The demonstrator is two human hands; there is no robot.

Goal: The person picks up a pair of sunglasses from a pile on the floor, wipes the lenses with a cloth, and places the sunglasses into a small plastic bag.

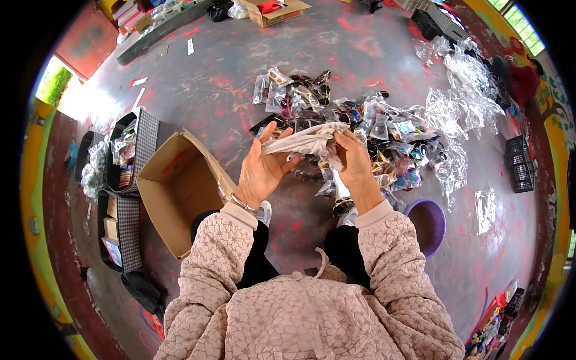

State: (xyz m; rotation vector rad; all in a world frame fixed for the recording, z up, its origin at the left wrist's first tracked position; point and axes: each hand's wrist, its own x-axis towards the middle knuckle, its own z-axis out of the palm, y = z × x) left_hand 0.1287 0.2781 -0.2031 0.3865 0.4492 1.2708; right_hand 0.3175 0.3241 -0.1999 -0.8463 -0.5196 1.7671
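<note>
Overhead, a thin beige plastic bag (306, 141) stretched betw. both hands above the floor: left hand (262, 170) w/ fingers pinching one end, right hand (355, 168) clenched on the other. Looks light, limp, prob. slippery; best gripped at the bunched ends. Just beyond, a heap of bagged sunglasses (360, 132); loose clear wrappers (462, 90) farther right. Open cardboard box (180, 192) at left, purple tub (429, 222) at right.

Left hand (262, 168) and right hand (358, 166) raised, fingers pinching.
</note>
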